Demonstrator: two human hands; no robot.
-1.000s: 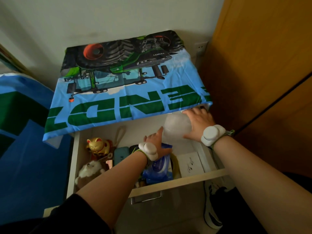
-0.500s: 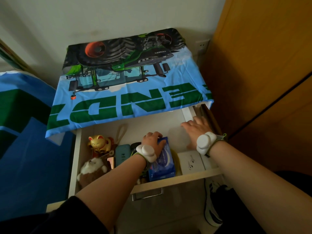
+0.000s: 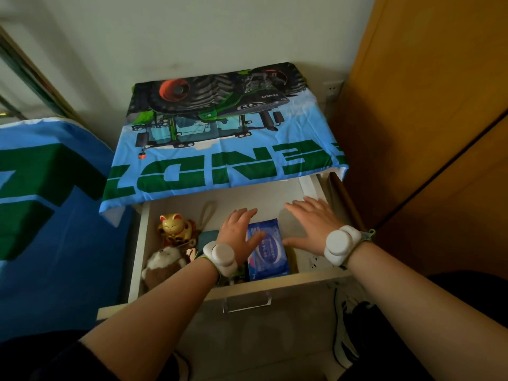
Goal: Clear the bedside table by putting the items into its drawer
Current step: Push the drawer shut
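Two spread, empty hands flank the blue tissue pack (image 3: 268, 251) in the drawer (image 3: 275, 285), long axis twelve-to-six: left hand (image 3: 237, 232) over its nine o'clock edge, right hand (image 3: 310, 224) beside at three.

Tractor-print cloth (image 3: 220, 149), blue and green bedspread (image 3: 41, 215) left of the cloth, wooden wardrobe door (image 3: 426, 133) right of it, white wall socket (image 3: 333, 89) beside its far right corner, 1 dark shoe (image 3: 357, 325) on the floor below its right end.

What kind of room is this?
Most likely a bedroom. A bed with a blue and green cover sits on the left, a bedside table with an open drawer stands beside it, and a wooden door, perhaps a wardrobe's, is on the right.
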